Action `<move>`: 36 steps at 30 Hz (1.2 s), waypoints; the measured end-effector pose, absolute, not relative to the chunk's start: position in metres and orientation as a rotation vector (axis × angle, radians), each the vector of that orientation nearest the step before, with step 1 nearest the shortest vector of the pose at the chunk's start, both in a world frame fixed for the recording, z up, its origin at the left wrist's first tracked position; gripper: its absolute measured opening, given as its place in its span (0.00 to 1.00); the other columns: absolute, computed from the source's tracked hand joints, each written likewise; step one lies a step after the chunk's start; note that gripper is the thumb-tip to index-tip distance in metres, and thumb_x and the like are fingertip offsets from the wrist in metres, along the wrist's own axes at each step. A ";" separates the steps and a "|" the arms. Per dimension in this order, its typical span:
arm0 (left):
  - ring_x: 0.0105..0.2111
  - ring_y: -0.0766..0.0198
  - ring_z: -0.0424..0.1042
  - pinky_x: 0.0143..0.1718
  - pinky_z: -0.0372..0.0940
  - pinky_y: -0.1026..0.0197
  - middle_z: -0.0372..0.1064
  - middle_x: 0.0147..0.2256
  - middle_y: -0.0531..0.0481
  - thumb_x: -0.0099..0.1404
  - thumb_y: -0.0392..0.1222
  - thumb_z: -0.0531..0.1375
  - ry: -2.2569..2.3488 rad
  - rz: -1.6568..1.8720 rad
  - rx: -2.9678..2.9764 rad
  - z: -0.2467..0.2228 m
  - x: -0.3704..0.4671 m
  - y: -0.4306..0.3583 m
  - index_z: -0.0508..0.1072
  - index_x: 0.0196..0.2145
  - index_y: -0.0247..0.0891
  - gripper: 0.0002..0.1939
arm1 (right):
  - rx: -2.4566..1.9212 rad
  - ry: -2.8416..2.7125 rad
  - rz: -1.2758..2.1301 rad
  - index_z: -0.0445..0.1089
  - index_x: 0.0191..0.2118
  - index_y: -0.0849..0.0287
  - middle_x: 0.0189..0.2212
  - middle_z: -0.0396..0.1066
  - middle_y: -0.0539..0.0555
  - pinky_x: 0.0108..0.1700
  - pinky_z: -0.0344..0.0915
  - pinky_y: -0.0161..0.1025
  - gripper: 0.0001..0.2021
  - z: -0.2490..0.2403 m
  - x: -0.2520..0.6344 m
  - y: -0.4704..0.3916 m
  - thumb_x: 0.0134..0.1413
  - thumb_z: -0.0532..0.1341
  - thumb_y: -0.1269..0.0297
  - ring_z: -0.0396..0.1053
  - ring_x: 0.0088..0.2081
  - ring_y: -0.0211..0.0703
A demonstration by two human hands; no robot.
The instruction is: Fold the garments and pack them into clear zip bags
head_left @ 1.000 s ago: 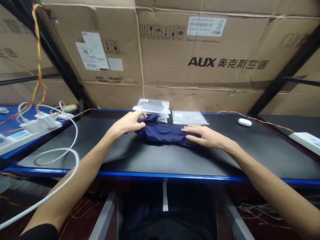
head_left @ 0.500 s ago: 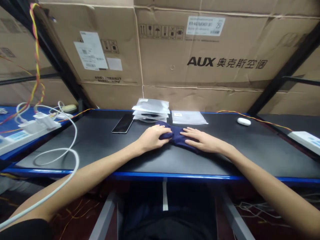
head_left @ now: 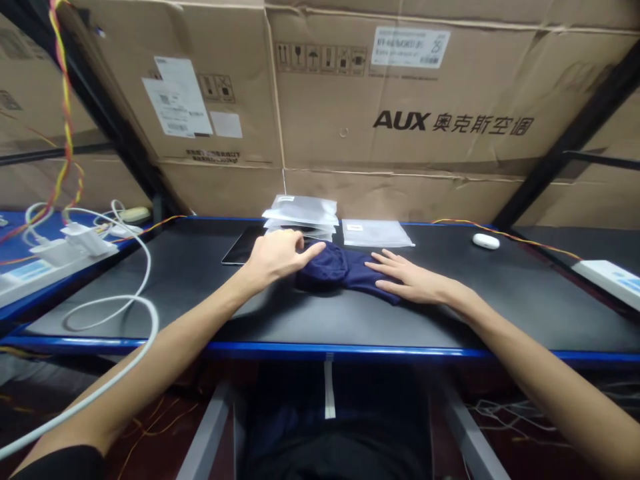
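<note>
A dark navy piece of cloth (head_left: 325,268) lies on the black tabletop in front of me, folded or bunched at its left end and flatter toward the right. My left hand (head_left: 275,256) is at its left end, with the thumb stretched out over the cloth's edge and apart from the curled forefinger; the other fingertips are hidden. My right hand (head_left: 413,277) rests flat on the right end, fingers spread. Behind my left hand lies a phone (head_left: 239,248), partly covered by it. The cloth's exact kind does not show.
Several frosted plastic bags (head_left: 303,210) are stacked behind the cloth, with a single bag (head_left: 377,233) to their right. A small white case (head_left: 486,241) sits farther right. A white cable (head_left: 150,267) loops over the left side. Cardboard (head_left: 330,147) walls the back.
My left hand has moved left and come off the top of the cloth, uncovering its bunched left end. My right hand stays nearly in place.
</note>
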State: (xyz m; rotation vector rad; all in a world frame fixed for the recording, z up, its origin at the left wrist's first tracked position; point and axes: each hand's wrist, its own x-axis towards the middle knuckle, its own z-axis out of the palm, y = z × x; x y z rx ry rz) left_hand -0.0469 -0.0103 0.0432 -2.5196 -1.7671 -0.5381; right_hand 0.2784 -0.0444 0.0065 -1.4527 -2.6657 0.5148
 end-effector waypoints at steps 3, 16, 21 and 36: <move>0.29 0.51 0.73 0.34 0.63 0.54 0.73 0.25 0.44 0.64 0.76 0.45 -1.973 -0.107 -2.596 0.044 -0.051 -0.009 0.72 0.22 0.40 0.38 | -1.449 -2.652 0.466 0.52 0.73 0.50 0.74 0.40 0.54 0.72 0.37 0.62 0.36 0.001 0.274 -0.044 0.67 0.45 0.37 0.31 0.74 0.59; 0.29 0.58 0.71 0.33 0.61 0.59 0.73 0.29 0.52 0.57 0.43 0.61 -1.793 -0.895 -2.582 0.039 -0.051 -0.004 0.72 0.36 0.42 0.09 | -1.452 -2.425 0.588 0.53 0.72 0.48 0.72 0.51 0.50 0.73 0.45 0.57 0.34 0.007 0.289 -0.037 0.68 0.44 0.38 0.49 0.71 0.56; 0.37 0.58 0.77 0.41 0.67 0.58 0.78 0.41 0.50 0.64 0.48 0.63 -1.430 -1.224 -2.726 0.031 -0.029 -0.021 0.73 0.47 0.41 0.15 | -1.556 -2.535 0.472 0.56 0.71 0.54 0.72 0.50 0.56 0.73 0.42 0.59 0.37 -0.002 0.307 -0.027 0.64 0.50 0.38 0.43 0.73 0.59; 0.71 0.59 0.49 0.72 0.45 0.54 0.51 0.70 0.46 0.77 0.55 0.47 -0.869 -0.531 -3.285 0.020 -0.025 -0.021 0.59 0.69 0.40 0.29 | -1.499 -2.447 0.386 0.65 0.66 0.54 0.66 0.62 0.58 0.70 0.51 0.62 0.30 0.002 0.298 -0.030 0.67 0.49 0.44 0.56 0.69 0.60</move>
